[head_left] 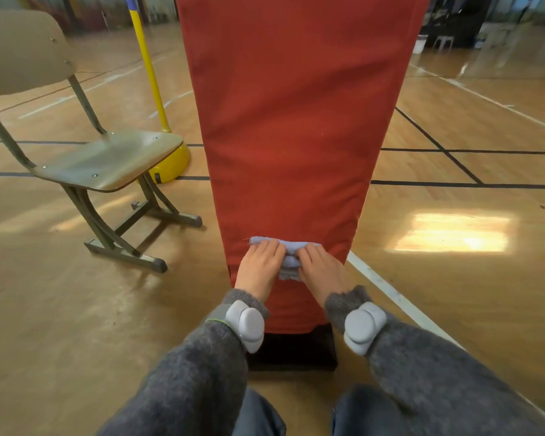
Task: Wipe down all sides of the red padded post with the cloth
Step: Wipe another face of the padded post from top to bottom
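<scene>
Head view looks down on a wooden gym floor [76, 309] marked with black and white lines. Rising from it at centre frame is the red padded post [290, 121], upright, its top cut off by the upper edge of the frame. Left of the post stands a chair [107, 158] with a plywood seat and a metal frame. It is near the post but not touching it. Behind the chair a yellow pole [148, 73] leans up out of a rounded yellow foot. The post sits on a black base [296, 350] on the floor. Two arms in grey sleeves [202, 372] reach forward from the bottom of the frame, each carrying a grey wrist unit [247, 324]. The left grip [260, 262] and the right grip [320, 269] lie side by side low on the near face of the post. Both are released, with fingers laid flat and pressing. Under the fingers is the folded blue cloth [283, 243], held flat against the red padding well above the black base.
</scene>
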`<state>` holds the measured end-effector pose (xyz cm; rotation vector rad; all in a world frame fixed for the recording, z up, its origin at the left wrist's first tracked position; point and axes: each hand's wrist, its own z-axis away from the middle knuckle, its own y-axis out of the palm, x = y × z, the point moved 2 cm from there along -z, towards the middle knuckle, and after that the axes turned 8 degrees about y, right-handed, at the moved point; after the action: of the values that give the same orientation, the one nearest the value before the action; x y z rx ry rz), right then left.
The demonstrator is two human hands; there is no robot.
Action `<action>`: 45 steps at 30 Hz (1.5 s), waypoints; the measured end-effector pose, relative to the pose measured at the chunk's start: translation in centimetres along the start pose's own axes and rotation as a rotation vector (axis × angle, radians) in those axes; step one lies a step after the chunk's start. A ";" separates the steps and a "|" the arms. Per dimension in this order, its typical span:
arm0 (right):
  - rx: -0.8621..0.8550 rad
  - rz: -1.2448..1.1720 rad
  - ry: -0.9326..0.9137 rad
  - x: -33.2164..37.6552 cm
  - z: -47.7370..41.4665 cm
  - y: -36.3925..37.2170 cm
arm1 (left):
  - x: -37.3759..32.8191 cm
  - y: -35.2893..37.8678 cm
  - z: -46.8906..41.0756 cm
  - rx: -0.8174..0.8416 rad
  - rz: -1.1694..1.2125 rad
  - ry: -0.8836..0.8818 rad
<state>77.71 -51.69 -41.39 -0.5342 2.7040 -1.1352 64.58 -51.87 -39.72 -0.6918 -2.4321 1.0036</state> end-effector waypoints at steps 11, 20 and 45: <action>-0.291 0.002 -0.052 0.8 -6.8 -5.8 | 3.1 -5.4 -3.8 -0.280 -0.046 0.012; -0.477 -0.081 -0.020 2.7 -10.8 -8.5 | 5.8 -8.0 -5.4 -0.525 -0.069 -0.018; -0.282 0.103 -0.074 3.9 -7.4 -5.6 | 5.9 -5.5 -0.4 -0.335 0.094 -0.033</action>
<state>73.46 -51.97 -32.23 -0.4572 2.8053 -0.6988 58.57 -51.65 -34.34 -0.9124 -2.6473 0.6485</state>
